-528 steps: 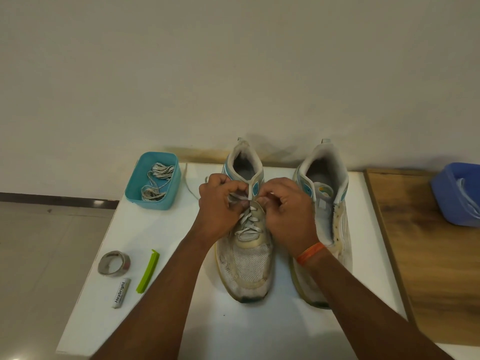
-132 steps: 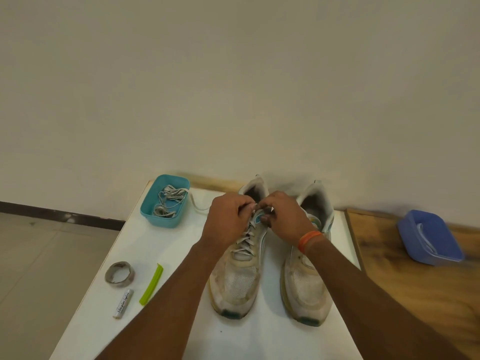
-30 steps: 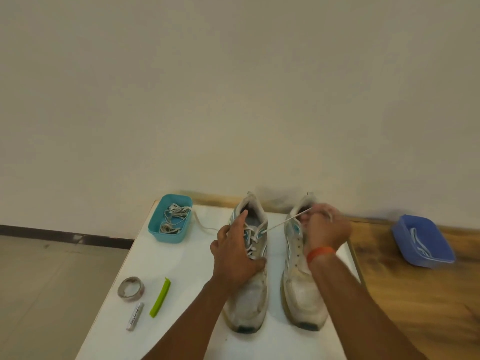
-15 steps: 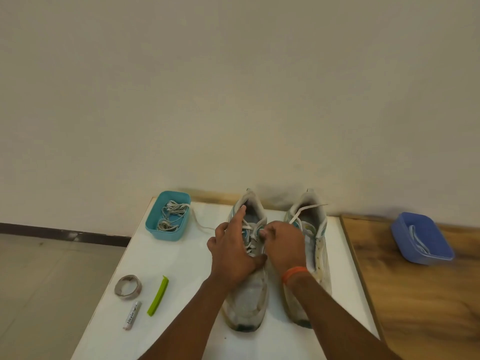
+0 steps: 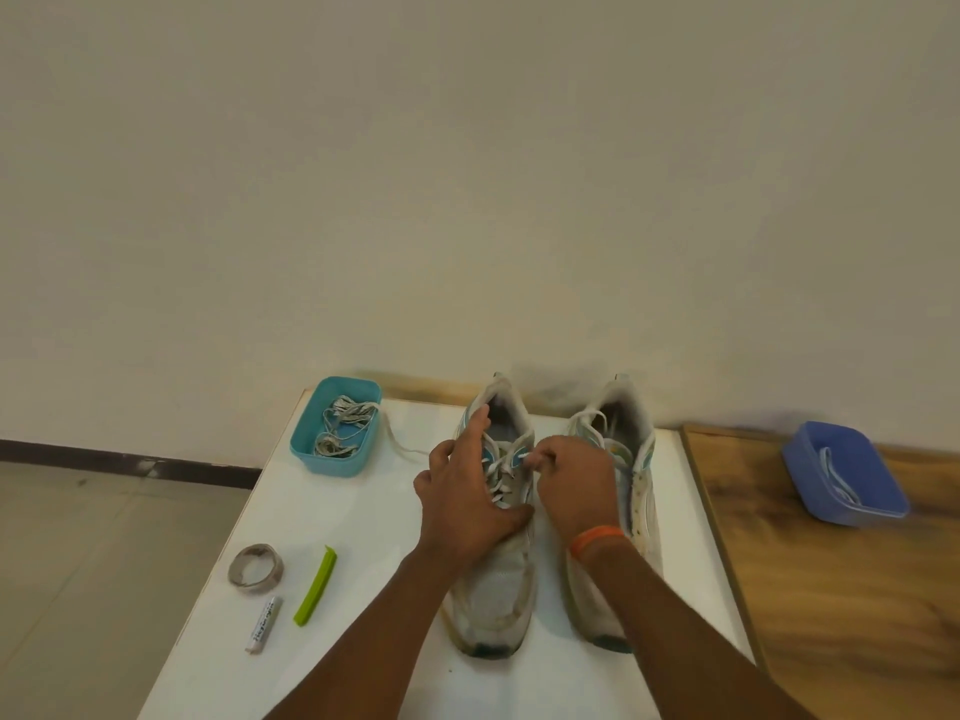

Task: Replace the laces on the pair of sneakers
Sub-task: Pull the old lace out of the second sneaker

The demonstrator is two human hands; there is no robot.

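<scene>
Sneakers, a worn white mesh pair with teal trim, stand side by side on the white worktop (image 5: 363, 522), toes toward the person: the left sneaker (image 5: 496, 579) carries a white lace (image 5: 500, 467) crossed through its eyelets, and the right sneaker (image 5: 631, 459) shows a loose loop of lace near its collar. The left hand (image 5: 465, 504) lies spread over the left sneaker, thumb across the tongue, bracing it; the right hand (image 5: 574, 485) pinches the lace end at an upper eyelet. A hard tug could probably drag the light sneaker or leave the two lace ends uneven, and a frayed tip might miss the small eyelet. The right forearm crosses the right sneaker and could nudge it. Behind left, a teal plastic tub (image 5: 336, 426) holds tangled greyish laces, one strand trailing onto the worktop toward the left hand where it could snag. A tape roll (image 5: 255, 569), green clip (image 5: 316, 586) and small white tube (image 5: 264, 623) lie well clear, as does a blue tray (image 5: 844, 472) on the wooden surface.
</scene>
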